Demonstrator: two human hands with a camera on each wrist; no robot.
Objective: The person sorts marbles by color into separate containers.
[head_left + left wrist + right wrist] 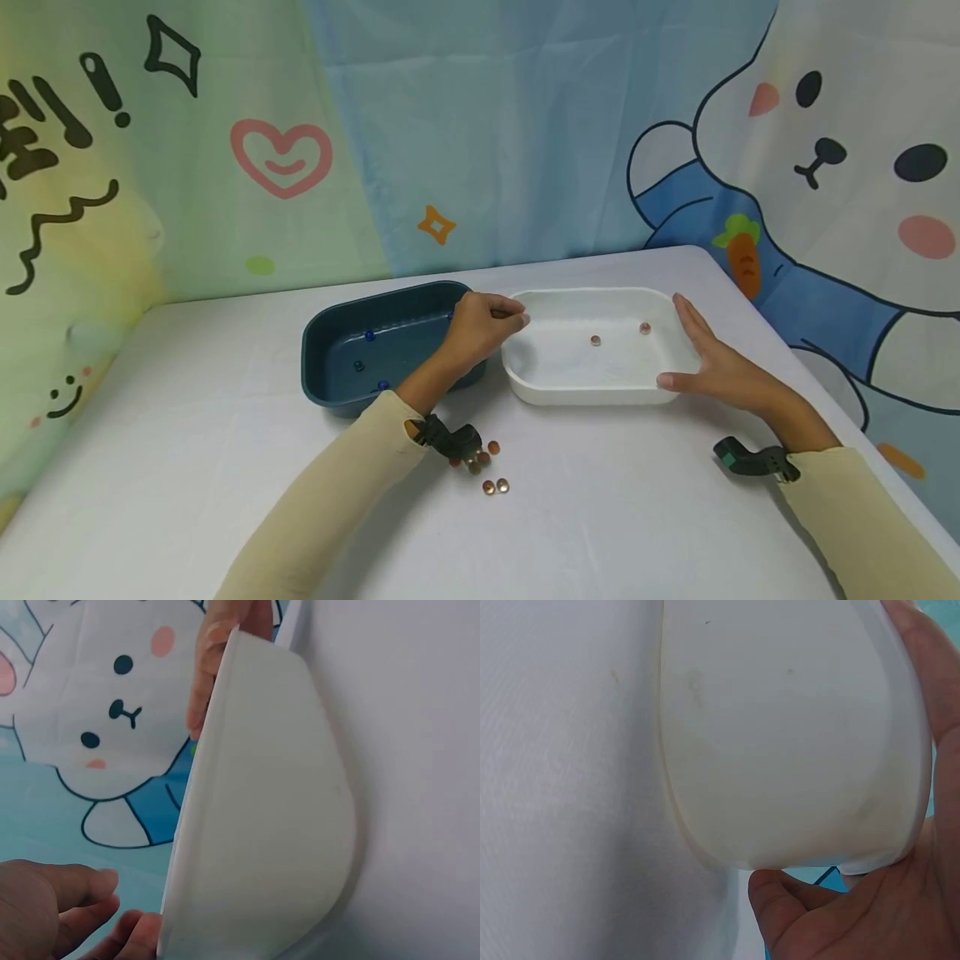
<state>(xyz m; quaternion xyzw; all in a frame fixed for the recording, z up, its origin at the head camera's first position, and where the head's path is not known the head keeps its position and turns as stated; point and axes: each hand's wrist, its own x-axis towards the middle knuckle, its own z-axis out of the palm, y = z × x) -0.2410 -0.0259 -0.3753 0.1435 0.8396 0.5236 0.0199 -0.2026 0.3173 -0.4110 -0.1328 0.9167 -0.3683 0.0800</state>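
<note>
My left hand (480,327) hangs over the gap between the dark teal tray and the white tray, its fingertips at the white tray's left rim. Its thumb and fingers are bent close together; whether a bead sits between them is hidden. My right hand (712,367) spreads straight fingers and thumb around the right end of the white tray (588,397), touching it. Two pinkish beads, a left one (596,340) and a right one (645,328), lie in the white tray. Several blue beads (369,336) lie in the dark teal tray (318,392).
Several orange-brown glass beads (489,487) lie on the white-covered table (600,500) in front of the trays, partly behind the left wrist camera (453,440). A printed curtain (510,150) hangs behind the table.
</note>
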